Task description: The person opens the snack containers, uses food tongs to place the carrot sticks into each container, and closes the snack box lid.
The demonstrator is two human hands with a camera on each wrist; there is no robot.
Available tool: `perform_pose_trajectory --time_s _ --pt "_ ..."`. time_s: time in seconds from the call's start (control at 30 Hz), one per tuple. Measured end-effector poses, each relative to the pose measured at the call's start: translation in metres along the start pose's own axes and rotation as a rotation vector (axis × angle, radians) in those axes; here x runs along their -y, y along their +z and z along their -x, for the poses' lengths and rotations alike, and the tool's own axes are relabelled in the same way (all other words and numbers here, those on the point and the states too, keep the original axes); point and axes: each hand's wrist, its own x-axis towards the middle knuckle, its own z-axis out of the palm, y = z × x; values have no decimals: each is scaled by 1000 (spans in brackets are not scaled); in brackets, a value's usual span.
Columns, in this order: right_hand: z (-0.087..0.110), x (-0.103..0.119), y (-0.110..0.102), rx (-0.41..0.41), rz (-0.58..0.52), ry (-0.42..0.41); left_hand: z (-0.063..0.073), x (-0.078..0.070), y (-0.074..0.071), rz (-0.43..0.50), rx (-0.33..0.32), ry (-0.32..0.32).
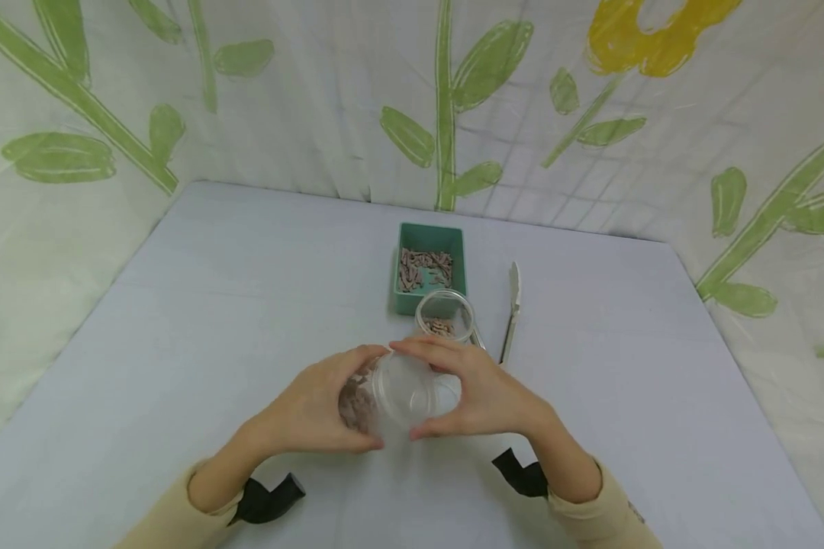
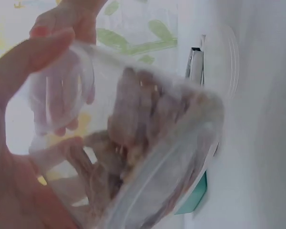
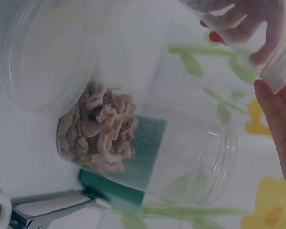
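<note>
A clear plastic jar [image 1: 358,402] with brownish, strip-like pieces inside is gripped by my left hand [image 1: 309,404], fingers and thumb around its side. The jar is tilted, its mouth toward the right. Against that mouth, my right hand [image 1: 484,390] holds a clear round lid [image 3: 282,62] by the rim between fingers and thumb. Whether the lid is seated, I cannot tell. Just beyond the hands stands a second clear jar [image 3: 102,131], uncovered, with similar pieces at its bottom. Another clear lid [image 3: 47,57] lies on the table beside it.
Behind the second jar sits a green rectangular tray [image 1: 431,296] with more brown pieces. A long silver utensil [image 1: 512,316] lies to its right. White curtains [image 1: 316,107] painted with green leaves and yellow flowers surround the pale table [image 1: 247,282].
</note>
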Motion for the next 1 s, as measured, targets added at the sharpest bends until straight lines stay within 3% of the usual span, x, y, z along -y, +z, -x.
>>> perform_pose_trajectory --time_s 0.2,0.6,0.8,1.0 --pt "-2 3 4 -97 -44 117 -2 -5 6 -157 -184 -22" --pt "-8 11 14 -248 -38 250 -8 -5 21 -448 -512 93" --pt "-9 14 16 -284 -17 244 -8 -7 26 -486 -599 112" --pt "-11 15 18 -324 -4 244 -9 -9 28 -493 -632 88"
